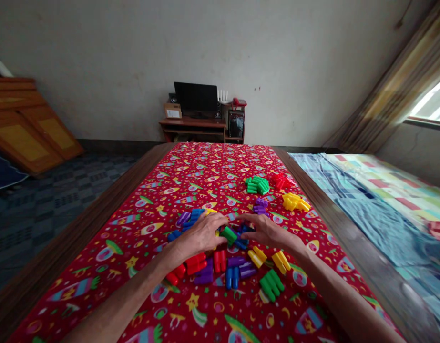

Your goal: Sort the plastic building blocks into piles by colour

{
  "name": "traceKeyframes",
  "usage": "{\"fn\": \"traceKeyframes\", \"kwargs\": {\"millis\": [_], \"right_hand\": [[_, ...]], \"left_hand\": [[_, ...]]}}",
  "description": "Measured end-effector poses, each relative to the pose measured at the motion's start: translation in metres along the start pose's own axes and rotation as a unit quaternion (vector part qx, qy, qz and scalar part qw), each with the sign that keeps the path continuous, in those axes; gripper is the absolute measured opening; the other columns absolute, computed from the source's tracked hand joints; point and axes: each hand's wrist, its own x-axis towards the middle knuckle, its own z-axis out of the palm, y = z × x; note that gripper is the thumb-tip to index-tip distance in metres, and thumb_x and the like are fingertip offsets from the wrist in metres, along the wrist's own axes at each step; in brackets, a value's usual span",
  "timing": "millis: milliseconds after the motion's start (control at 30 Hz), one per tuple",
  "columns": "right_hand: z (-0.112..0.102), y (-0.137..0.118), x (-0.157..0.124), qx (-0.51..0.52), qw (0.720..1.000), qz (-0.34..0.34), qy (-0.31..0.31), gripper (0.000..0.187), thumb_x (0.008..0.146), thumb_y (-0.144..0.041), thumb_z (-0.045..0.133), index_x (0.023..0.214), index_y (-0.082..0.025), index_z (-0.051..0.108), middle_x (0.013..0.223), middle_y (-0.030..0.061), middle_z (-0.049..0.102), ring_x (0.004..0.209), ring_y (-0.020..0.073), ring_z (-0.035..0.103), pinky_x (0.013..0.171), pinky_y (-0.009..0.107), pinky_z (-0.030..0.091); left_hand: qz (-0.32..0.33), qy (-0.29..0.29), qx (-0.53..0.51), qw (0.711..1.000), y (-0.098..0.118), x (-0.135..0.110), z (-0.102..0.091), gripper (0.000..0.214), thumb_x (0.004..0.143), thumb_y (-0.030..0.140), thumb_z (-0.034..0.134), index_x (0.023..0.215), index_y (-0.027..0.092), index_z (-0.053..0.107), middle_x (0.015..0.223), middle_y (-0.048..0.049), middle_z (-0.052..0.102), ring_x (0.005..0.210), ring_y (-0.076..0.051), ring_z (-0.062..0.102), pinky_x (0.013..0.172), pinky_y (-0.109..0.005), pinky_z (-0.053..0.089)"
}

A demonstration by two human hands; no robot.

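Observation:
Over the middle of a loose spread of plastic building blocks, my left hand (205, 230) curves palm down with thumb and fingers apart. A green block (229, 235) lies just beyond its thumb tip, and yellow shows under the palm. Facing it from the right, my right hand (265, 229) arches over blue blocks (241, 243), its thumb and fingers parted; whether it touches them is hard to tell. Nearer me lie red blocks (196, 263), purple blocks (204, 272), a blue block (232, 277), yellow blocks (257, 257) and a larger green block (271, 285).
Separate colour clusters sit farther right: green blocks (257, 185), red blocks (282, 181), yellow blocks (295, 202) and purple blocks (260, 206). A red patterned cloth (191, 190) covers the wooden table (314, 209). A bed (377, 209) stands to the right, a computer desk (193, 123) at the far wall.

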Motion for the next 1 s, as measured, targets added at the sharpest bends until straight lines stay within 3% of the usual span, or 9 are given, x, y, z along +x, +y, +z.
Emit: {"fn": "traceKeyframes", "kwargs": {"millis": [100, 267, 467, 567, 700, 867, 1000], "right_hand": [[-0.003, -0.005, 0.001, 0.027, 0.999, 0.031, -0.008, 0.033, 0.081, -0.022, 0.061, 0.113, -0.019, 0.066, 0.084, 0.0020, 0.072, 0.069, 0.0143, 0.063, 0.062, 0.023, 0.045], [0.001, -0.009, 0.003, 0.066, 0.997, 0.023, 0.021, 0.033, 0.071, -0.009, 0.056, 0.100, -0.019, 0.071, 0.084, 0.0007, 0.072, 0.071, 0.0139, 0.063, 0.063, 0.021, 0.044], [0.003, -0.010, 0.005, 0.073, 0.993, 0.006, 0.095, 0.034, 0.070, -0.009, 0.056, 0.100, -0.019, 0.070, 0.083, 0.0006, 0.072, 0.071, 0.0137, 0.064, 0.065, 0.022, 0.046], [-0.012, -0.004, 0.005, 0.078, 0.983, 0.021, 0.167, 0.027, 0.075, -0.014, 0.056, 0.097, -0.019, 0.071, 0.085, 0.0015, 0.073, 0.075, 0.0149, 0.066, 0.069, 0.023, 0.048], [-0.034, 0.024, 0.000, 0.020, 0.968, 0.095, 0.231, 0.028, 0.073, -0.014, 0.054, 0.094, -0.020, 0.072, 0.084, 0.0026, 0.074, 0.076, 0.0183, 0.068, 0.070, 0.028, 0.050], [-0.043, 0.053, -0.013, -0.074, 0.963, 0.141, 0.218, 0.030, 0.074, -0.014, 0.052, 0.095, -0.019, 0.071, 0.083, 0.0049, 0.075, 0.077, 0.0206, 0.069, 0.067, 0.028, 0.049], [-0.045, 0.047, -0.017, -0.109, 0.959, 0.117, 0.236, 0.026, 0.082, -0.021, 0.051, 0.099, -0.018, 0.070, 0.080, 0.0058, 0.074, 0.072, 0.0196, 0.068, 0.065, 0.028, 0.048]], "left_hand": [[-0.010, 0.028, 0.016, 0.999, 0.002, -0.002, -0.007, 0.028, 0.076, 0.011, 0.058, 0.101, 0.022, 0.064, 0.112, -0.0054, 0.068, 0.111, -0.024, 0.059, 0.107, -0.045, 0.037], [-0.007, 0.060, 0.030, 0.998, 0.017, -0.002, -0.012, 0.038, 0.077, 0.004, 0.046, 0.107, 0.020, 0.063, 0.119, -0.0078, 0.065, 0.117, -0.023, 0.056, 0.109, -0.045, 0.035], [0.023, 0.019, 0.018, 0.999, 0.027, -0.002, 0.000, 0.029, 0.091, 0.026, 0.051, 0.118, 0.020, 0.061, 0.116, -0.0082, 0.068, 0.111, -0.023, 0.061, 0.106, -0.041, 0.039], [0.014, 0.009, 0.010, 1.000, 0.023, -0.006, 0.002, 0.028, 0.091, 0.033, 0.055, 0.115, 0.022, 0.062, 0.114, -0.0070, 0.069, 0.108, -0.023, 0.063, 0.106, -0.043, 0.037], [0.029, 0.021, 0.022, 0.999, 0.023, -0.009, 0.007, 0.041, 0.083, 0.042, 0.065, 0.117, 0.021, 0.058, 0.119, -0.0091, 0.066, 0.115, -0.027, 0.058, 0.108, -0.048, 0.033], [0.035, 0.031, -0.004, 0.999, 0.029, -0.005, 0.011, 0.022, 0.083, 0.029, 0.066, 0.101, 0.023, 0.056, 0.100, -0.0024, 0.069, 0.096, -0.022, 0.065, 0.107, -0.048, 0.033], [0.015, 0.082, -0.024, 0.996, 0.030, 0.002, 0.005, 0.016, 0.081, 0.025, 0.069, 0.090, 0.023, 0.056, 0.089, 0.0008, 0.070, 0.086, -0.020, 0.066, 0.106, -0.048, 0.036]]}}
